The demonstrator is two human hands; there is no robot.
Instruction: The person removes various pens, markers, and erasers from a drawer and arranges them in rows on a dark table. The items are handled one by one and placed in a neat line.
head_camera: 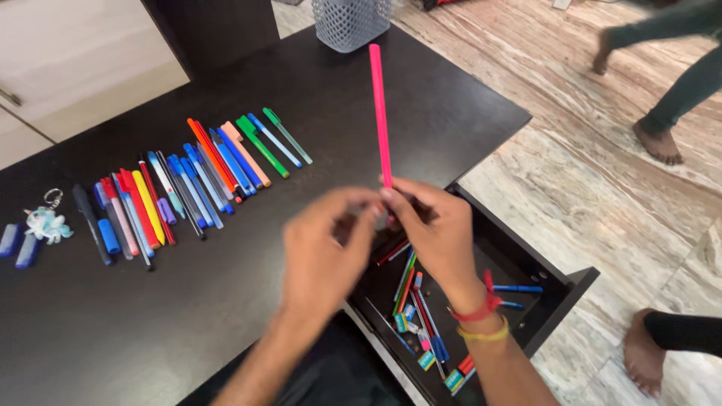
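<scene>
**Pink pen held upright over an open drawer**

Dark wood forms the desk (135, 316), set on a pale, veined stone floor (602, 195). Nearest the camera, at the desk's right edge, an open drawer (549, 293) is seen, with loose pens (410, 289) and small erasers scattered inside it. Above the drawer's inner corner both hands are brought together. The right hand (436, 233), ringed at the wrist by a red thread and a yellow band (485, 331), is pinched around the lower end of a pink pen (380, 113), which is held nearly upright, its tip reaching toward the far edge of the desk. The left hand (320, 256) is curled, its fingertips pressed against the same lower end beside the right hand's fingers; whether it truly grips the pen cannot be told through the blur.

Farther left, a row of pens and markers (188, 180) is laid side by side across the desk's middle, with a keyring charm (47, 224) near the left edge. At the far edge a grey mesh holder (350, 22) is stood. Beyond the desk, another person's bare feet (658, 143) are seen on the floor.
</scene>
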